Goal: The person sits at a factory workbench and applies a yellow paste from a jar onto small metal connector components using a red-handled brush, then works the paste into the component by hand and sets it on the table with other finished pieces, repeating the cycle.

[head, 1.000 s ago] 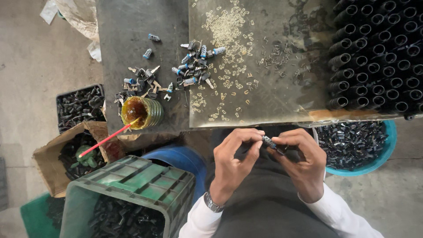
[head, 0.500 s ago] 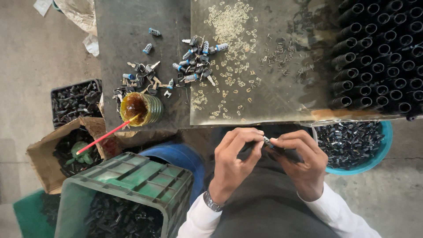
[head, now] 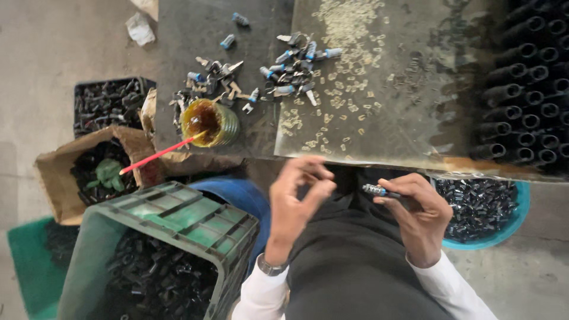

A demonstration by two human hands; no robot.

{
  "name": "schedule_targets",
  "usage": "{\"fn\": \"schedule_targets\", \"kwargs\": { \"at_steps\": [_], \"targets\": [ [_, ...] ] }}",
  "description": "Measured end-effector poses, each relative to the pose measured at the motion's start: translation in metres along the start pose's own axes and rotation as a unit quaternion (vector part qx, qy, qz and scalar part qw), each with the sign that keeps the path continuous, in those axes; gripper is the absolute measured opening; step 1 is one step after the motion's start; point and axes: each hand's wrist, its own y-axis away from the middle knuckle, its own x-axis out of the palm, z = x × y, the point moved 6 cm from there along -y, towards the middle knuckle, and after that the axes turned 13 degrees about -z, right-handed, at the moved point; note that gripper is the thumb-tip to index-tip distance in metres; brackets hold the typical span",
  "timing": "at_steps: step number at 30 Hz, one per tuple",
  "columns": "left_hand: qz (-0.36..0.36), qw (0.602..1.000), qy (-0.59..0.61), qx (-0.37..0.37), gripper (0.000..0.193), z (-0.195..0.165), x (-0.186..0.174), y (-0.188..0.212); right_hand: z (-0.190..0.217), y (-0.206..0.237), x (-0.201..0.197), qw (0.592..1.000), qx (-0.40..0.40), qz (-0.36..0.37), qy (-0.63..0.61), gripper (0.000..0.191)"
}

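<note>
While the left hand [head: 299, 195] hovers empty, fingers curled loose, the right hand [head: 418, 216] pinches a small ribbed metal fitting [head: 376, 190] (blue-tipped, perhaps) below the counter [head: 403, 89].

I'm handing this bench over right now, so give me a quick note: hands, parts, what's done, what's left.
Right hand grips a small metal threaded piece at lap level. Left hand is free, fingers curled, apart from the piece. Loose metal-and-blue parts lie on the workbench beside a jar of amber liquid. Black parts fill the green crate and blue basin. The scattered parts are not yet picked up; the held piece is not yet set down.
</note>
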Motion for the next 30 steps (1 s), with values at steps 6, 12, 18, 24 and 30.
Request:
{"fn": "schedule_targets", "kwargs": {
  "at_steps": [6, 12, 18, 24, 30],
  "targets": [
    [-0.322, 0.942, 0.095, -0.007, 0.036, 0.021, -0.096, -0.013, 0.011, 0.003, 0.003, 0.996, -0.034, -0.002, 0.078, 0.031],
    [-0.445, 0.885, -0.033, 0.136, 0.045, -0.012, -0.169, -0.030, 0.015, 0.003, 0.016, 0.997, -0.024, 0.011, 0.073, 0.032],
    [-0.418, 0.884, -0.119, 0.175, 0.011, -0.043, -0.168, -0.048, 0.016, 0.004, 0.028, 0.997, -0.034, 0.038, 0.062, 0.034],
    [-0.434, 0.885, 0.032, 0.165, 0.012, -0.069, -0.144, -0.020, 0.018, 0.005, 0.030, 0.998, -0.028, 0.031, 0.045, 0.030],
    [-0.284, 0.935, 0.183, 0.107, 0.021, -0.069, -0.090, -0.012, 0.014, -0.002, 0.029, 0.996, -0.009, 0.039, -0.085, 0.023]
  ]
}}
